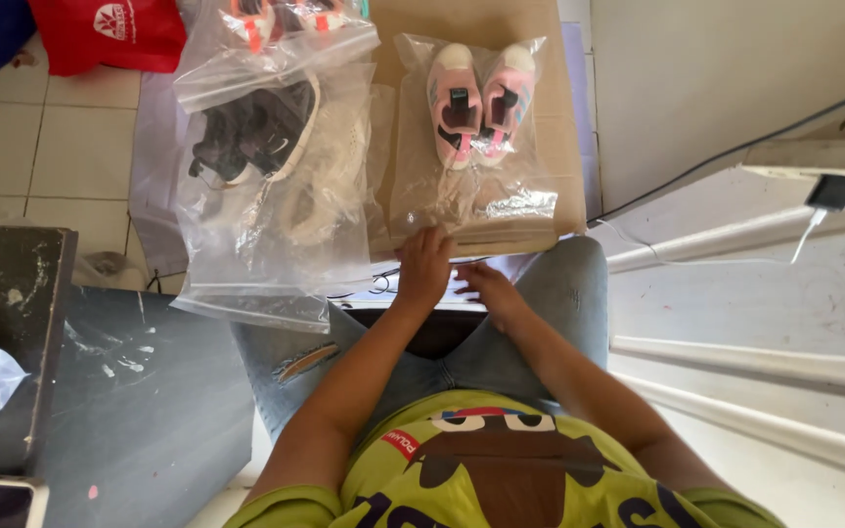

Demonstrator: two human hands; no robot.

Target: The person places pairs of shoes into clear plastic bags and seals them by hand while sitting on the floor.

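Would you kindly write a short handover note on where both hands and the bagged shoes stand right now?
Left hand: empty, fingers resting on the near edge of the clear bag of pink shoes.
Right hand: empty, beside it, low over the lap.
That bag lies on the cardboard sheet.
Done: pink pair is bagged; the bag of black and white shoes lies to the left.
Left: whether the pink pair's bag is sealed cannot be told.

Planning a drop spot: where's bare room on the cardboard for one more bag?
Free: the cardboard strip above the bag of pink shoes, and its narrow right edge. Crowded: the left side, where the bags with dark shoes and white shoes overlap, and the near edge, where the left hand and right hand sit.
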